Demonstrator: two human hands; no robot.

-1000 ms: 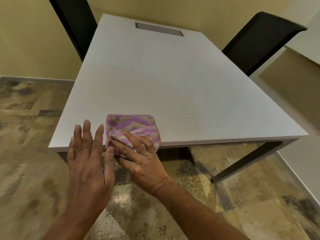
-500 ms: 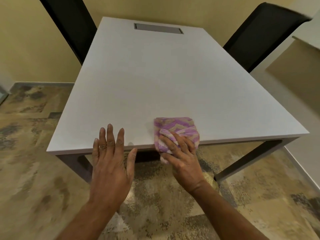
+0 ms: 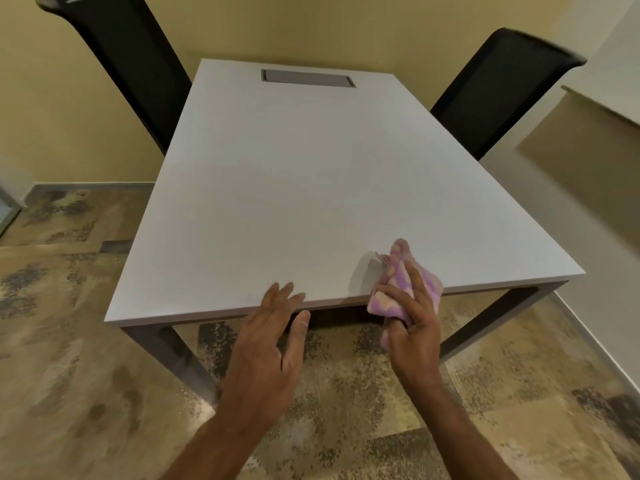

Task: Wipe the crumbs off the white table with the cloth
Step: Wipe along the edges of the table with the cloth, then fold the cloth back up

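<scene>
The right hand (image 3: 414,327) is clamped around the bunched purple-and-cream cloth (image 3: 403,282), right at the near edge of the white counter (image 3: 294,188). The fingers wrap over the cloth's top, its upper end pokes up past the fingertips over the counter, and its lower end hangs off the edge below the palm. Over to the side, the left hand (image 3: 266,348) is open and flat, holding nothing, fingers spread with their tips over the counter's near edge and the thumb splayed out below it. The two hands sit near each other but apart, the cloth wholly on the right hand's side. Compared with half a second ago, the cloth has slid further right along the near edge and has gone from lying flat under the fingers to being gathered up in a grip, tipped on end. The left hand has trailed right as well. No crumbs can be made out on the counter. Two dark chairs (image 3: 491,98) flank the counter's far end.
</scene>
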